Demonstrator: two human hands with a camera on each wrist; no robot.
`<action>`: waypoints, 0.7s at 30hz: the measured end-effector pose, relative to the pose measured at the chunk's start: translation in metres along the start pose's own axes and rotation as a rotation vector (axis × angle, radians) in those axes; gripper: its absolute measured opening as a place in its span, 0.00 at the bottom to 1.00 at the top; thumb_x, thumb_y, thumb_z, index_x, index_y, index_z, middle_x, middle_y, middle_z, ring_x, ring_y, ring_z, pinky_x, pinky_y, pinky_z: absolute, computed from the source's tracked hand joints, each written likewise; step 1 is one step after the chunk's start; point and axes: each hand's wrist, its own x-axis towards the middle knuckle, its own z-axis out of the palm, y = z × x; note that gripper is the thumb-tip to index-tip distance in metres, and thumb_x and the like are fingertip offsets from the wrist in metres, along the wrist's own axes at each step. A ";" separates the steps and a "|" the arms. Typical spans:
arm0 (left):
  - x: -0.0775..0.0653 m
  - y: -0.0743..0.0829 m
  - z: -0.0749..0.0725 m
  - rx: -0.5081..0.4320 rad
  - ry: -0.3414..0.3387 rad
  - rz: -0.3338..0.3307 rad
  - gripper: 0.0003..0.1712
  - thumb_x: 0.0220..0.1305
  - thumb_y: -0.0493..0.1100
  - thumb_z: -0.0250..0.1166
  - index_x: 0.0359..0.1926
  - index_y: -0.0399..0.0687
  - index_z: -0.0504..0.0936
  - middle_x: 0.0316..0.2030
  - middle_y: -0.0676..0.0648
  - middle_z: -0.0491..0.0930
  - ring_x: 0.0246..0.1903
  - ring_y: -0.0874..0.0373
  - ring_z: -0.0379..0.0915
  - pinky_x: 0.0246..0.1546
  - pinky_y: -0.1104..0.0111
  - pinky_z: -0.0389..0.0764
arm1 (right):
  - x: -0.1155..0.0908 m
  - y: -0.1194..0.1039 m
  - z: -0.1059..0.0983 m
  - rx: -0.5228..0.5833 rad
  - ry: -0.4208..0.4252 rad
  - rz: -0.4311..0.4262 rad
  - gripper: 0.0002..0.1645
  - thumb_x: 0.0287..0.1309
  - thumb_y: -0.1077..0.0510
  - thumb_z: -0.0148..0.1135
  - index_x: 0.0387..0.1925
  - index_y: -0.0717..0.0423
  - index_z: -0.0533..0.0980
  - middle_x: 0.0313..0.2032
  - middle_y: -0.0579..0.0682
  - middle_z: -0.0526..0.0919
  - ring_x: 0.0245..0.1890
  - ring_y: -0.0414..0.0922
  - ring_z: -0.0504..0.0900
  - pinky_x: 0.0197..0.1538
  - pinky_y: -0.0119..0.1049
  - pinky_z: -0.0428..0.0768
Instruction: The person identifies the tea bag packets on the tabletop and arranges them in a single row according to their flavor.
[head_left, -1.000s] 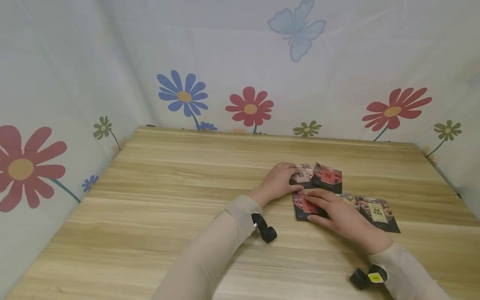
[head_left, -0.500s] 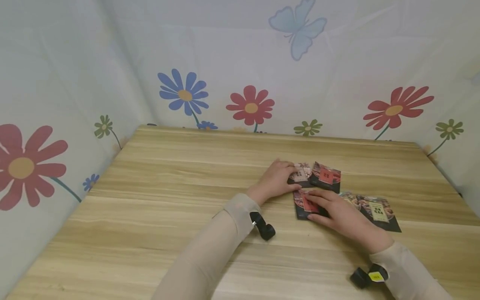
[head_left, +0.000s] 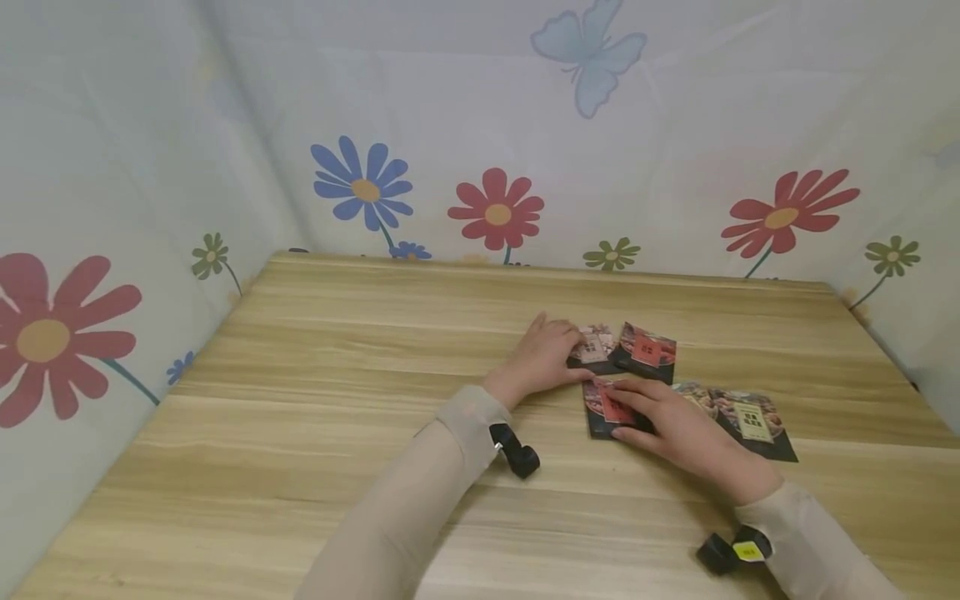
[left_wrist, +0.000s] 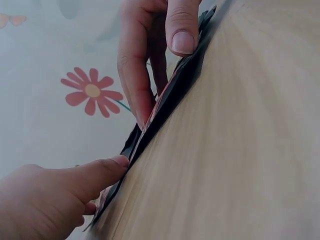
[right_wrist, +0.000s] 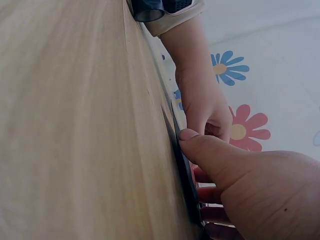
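Several flat, dark packets with food pictures and coloured labels lie on the wooden table. My left hand (head_left: 536, 354) touches the left side of the pale-labelled packet (head_left: 596, 348) in the back row, its thumb at the near edge. Beside it lies a red-labelled packet (head_left: 647, 350). My right hand (head_left: 675, 425) rests on another red-labelled packet (head_left: 603, 408) in front, fingers stretched over its top, thumb toward its near edge. That hand partly covers a packet (head_left: 697, 396) behind it. In the right wrist view the right thumb (right_wrist: 192, 140) overlaps the packet's dark edge (right_wrist: 187, 180).
At the right of the front row lies a yellow-labelled packet (head_left: 753, 425). The wooden table (head_left: 337, 375) reaches back to a flower-printed curtain (head_left: 420, 83). A black wrist camera (head_left: 517, 454) hangs at the left cuff, another black device (head_left: 720, 552) at the right.
My left hand has slid a little left, and the two back packets have shifted slightly left too. My right hand and the front packets stay nearly in place.
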 end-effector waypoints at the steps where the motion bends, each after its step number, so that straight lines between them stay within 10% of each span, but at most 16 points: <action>1: -0.001 0.000 -0.001 0.001 -0.001 0.002 0.35 0.59 0.68 0.61 0.60 0.54 0.75 0.61 0.52 0.74 0.67 0.56 0.63 0.76 0.51 0.49 | 0.000 0.000 0.000 0.000 0.001 0.000 0.33 0.58 0.44 0.65 0.61 0.55 0.74 0.59 0.57 0.76 0.59 0.57 0.75 0.57 0.56 0.77; 21: -0.012 -0.010 -0.007 0.015 -0.057 0.058 0.35 0.62 0.65 0.59 0.64 0.51 0.73 0.63 0.51 0.73 0.67 0.55 0.63 0.74 0.57 0.57 | -0.001 0.000 -0.002 0.018 -0.043 0.032 0.33 0.60 0.42 0.62 0.62 0.54 0.73 0.62 0.58 0.74 0.61 0.57 0.73 0.59 0.56 0.76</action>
